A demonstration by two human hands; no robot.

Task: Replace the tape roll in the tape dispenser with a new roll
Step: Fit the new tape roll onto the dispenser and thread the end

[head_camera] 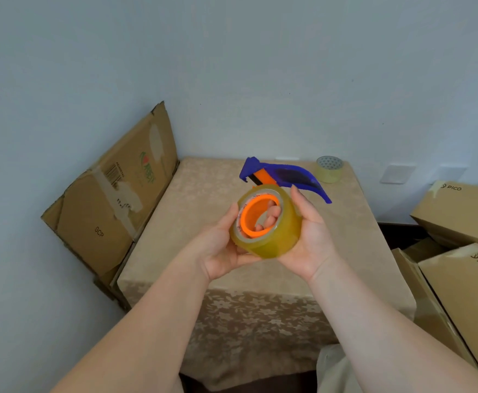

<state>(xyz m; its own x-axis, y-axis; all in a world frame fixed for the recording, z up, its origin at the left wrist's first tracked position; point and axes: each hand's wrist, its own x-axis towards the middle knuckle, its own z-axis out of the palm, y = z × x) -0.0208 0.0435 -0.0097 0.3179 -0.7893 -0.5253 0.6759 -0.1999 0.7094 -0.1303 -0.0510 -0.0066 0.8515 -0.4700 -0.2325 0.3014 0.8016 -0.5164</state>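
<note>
A thick roll of clear yellowish tape (280, 236) with an orange hub (246, 219) in its core is held up above the table. My left hand (220, 245) cups it from the left and below. My right hand (311, 234) wraps it from the right, with fingers showing through the core. The blue and orange tape dispenser (286, 175) rises just behind the roll; whether it rests on the table or hangs from the roll is unclear. A thin, nearly spent tape roll (330, 168) stands at the table's far right corner.
The small table (203, 194) wears a beige patterned cloth and stands against a pale wall. A flattened cardboard box (113, 199) leans at its left. Several cardboard boxes (464, 268) are stacked at the right.
</note>
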